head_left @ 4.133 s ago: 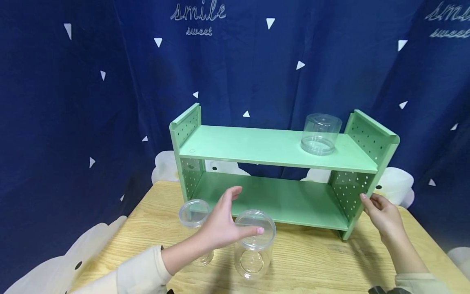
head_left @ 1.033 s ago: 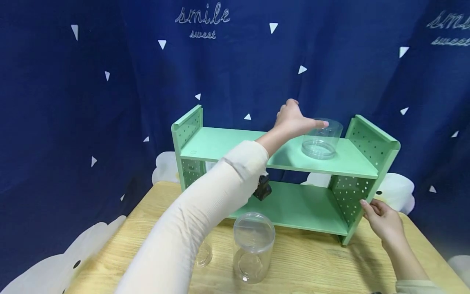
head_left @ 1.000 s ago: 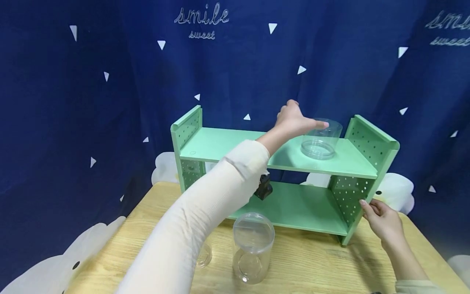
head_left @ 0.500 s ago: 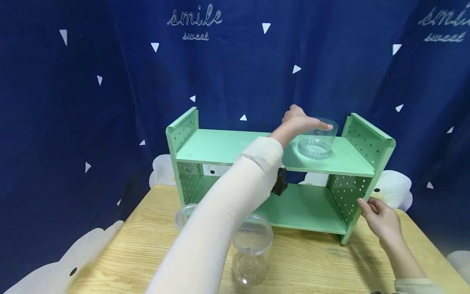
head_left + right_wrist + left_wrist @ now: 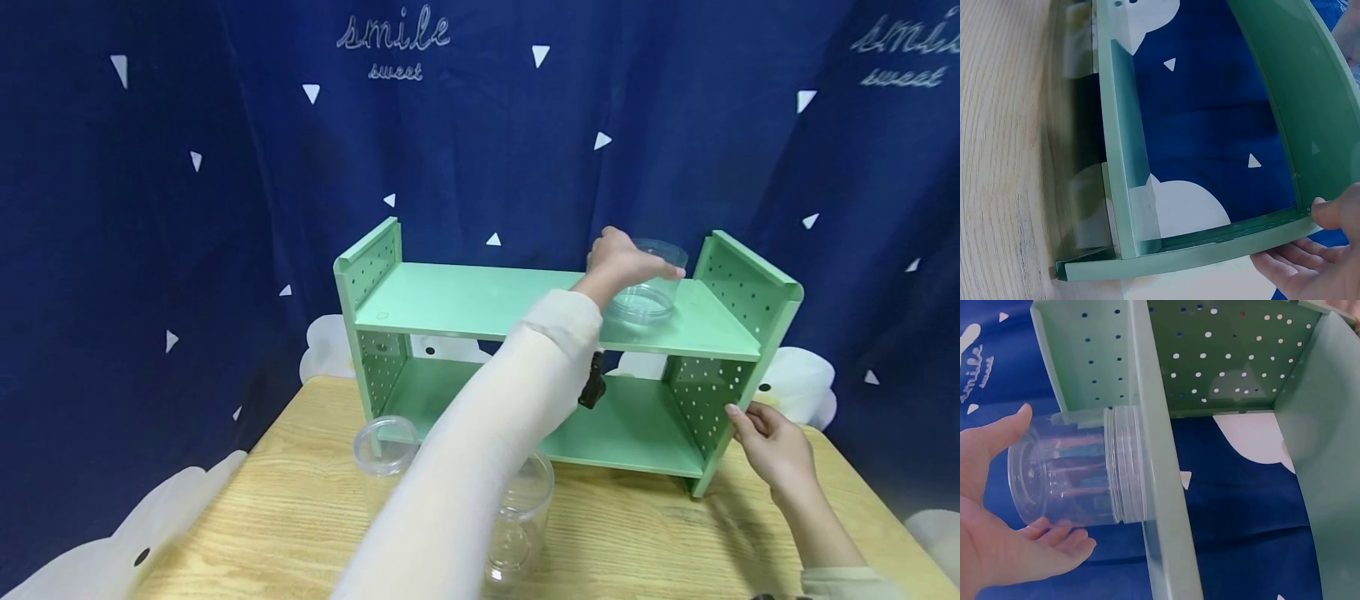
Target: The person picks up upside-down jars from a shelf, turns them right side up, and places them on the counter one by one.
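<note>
A clear plastic jar [image 5: 643, 305] stands on the upper board of a green two-tier shelf [image 5: 465, 298], near its right end. Its ribbed band is at the bottom, against the board. My left hand [image 5: 624, 260] reaches over it from above, thumb stretched across the near side in the head view. The left wrist view has the jar [image 5: 1079, 472] between the spread thumb and fingers, fingertips right at its wall. With thumb inside and fingers outside, my right hand [image 5: 780, 454] grips the shelf's right side panel [image 5: 1210, 253].
Two more clear containers, a narrower one [image 5: 386, 446] and a wider one [image 5: 525, 508], stand on the wooden table [image 5: 262, 500] before the shelf, partly behind the left sleeve [image 5: 480, 450]. A blue curtain [image 5: 480, 150] hangs behind.
My left hand has gone from above the table containers up to the jar on the upper board, and lately lower and rightward around it. The right hand keeps its hold on the panel.
</note>
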{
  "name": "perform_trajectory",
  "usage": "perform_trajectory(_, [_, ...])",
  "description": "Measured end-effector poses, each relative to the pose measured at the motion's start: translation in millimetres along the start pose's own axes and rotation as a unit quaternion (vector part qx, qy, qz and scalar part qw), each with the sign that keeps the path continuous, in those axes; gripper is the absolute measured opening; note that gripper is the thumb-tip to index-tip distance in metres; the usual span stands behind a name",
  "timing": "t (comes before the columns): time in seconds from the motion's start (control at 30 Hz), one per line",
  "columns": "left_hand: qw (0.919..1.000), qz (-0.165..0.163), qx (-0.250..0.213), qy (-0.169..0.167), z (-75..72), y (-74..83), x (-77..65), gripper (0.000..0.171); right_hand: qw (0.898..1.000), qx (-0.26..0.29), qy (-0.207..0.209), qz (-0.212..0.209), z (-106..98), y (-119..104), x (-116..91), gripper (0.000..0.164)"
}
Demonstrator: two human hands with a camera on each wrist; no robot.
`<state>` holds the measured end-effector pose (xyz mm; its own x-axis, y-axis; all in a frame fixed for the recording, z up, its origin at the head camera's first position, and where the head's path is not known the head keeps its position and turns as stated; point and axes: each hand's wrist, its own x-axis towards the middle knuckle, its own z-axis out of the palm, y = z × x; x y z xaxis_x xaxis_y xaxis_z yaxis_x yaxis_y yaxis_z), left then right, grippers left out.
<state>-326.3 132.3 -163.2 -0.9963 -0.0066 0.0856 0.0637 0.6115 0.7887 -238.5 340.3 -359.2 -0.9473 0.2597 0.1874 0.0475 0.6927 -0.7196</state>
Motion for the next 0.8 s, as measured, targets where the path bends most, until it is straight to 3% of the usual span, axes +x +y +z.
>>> perform_trajectory(0.57, [0.9999,0.007,-0.004,0.013,2.5,-4.9,-6.5,0.099,1.0,0.001,-0.003,0.0,2.2,-0.7,-1.7,0.063])
perform_trajectory(0.8, [0.9995,0.021,-0.017,0.018,-5.8,-6.6,-13.3,0.099,1.0,-0.003,0.0,-0.005,1.0,1.0,-1.0,0.064])
